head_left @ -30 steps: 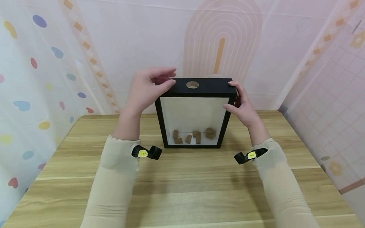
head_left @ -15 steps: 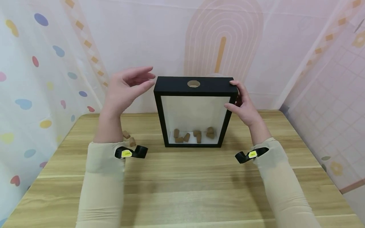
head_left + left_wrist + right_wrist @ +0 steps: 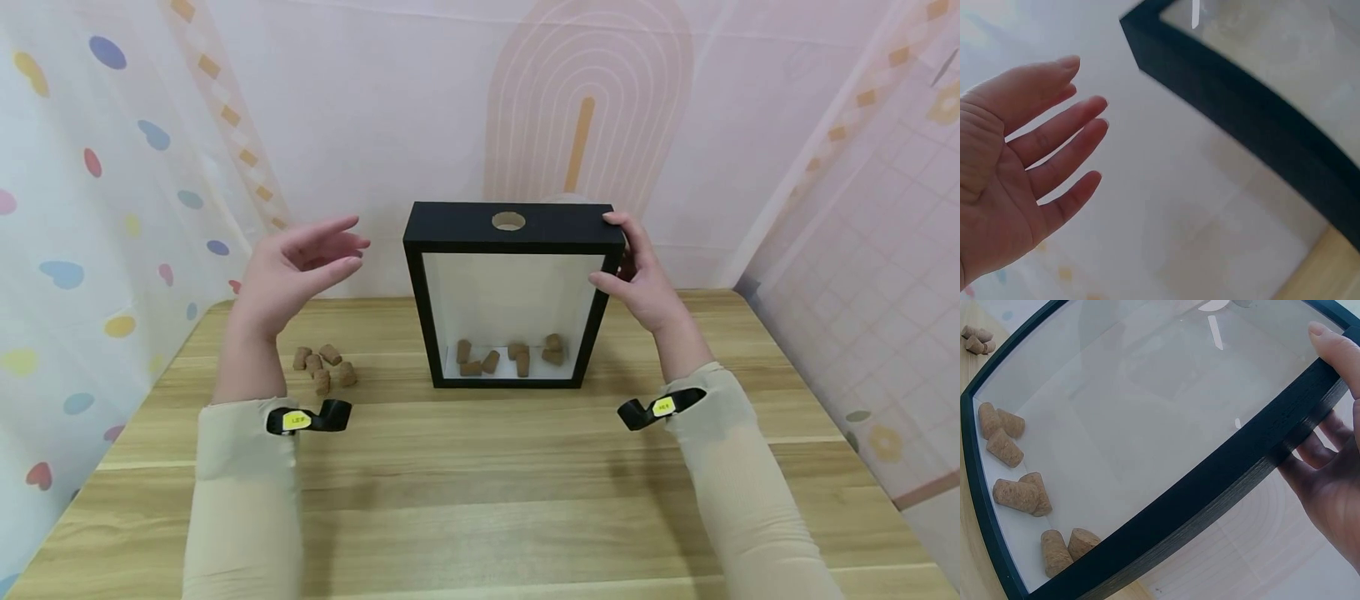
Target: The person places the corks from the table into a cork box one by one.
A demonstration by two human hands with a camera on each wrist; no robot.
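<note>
Right hand (image 3: 640, 279) clasped round the upper right corner of the black shadow-box frame (image 3: 514, 228), thumb on the front edge, index fingertip up on the top rail, remaining fingers wrapped behind the side, as seen in the right wrist view; steadying the frame, upright on the wooden table (image 3: 480, 500) near its far edge. Left hand (image 3: 288, 275) raised in the air to the left of the frame, well apart from it, palm turned inward, fingers straight and loosely spread, holding nothing; confirmed in the left wrist view, with only bare palm and the frame's dark edge beyond. Below that hand, a small cluster of loose corks (image 3: 324, 367) lying on the table, just left of the frame's base, about five of them, touching one another. In the frame's top rail, a round hole (image 3: 508, 221), open and unobstructed. Behind the glass front, corks inside (image 3: 510, 357) resting on the white floor of the box, some six or seven, scattered singly and in pairs, most of the interior above them bare. Judging from this: part of the work looks done, with a first batch already lying inside; the cluster on the table looks left to go through the hole, none of it in hand at present. Around all this, pale pastel curtains, dotted at the left, with an arch motif behind the frame.
</note>
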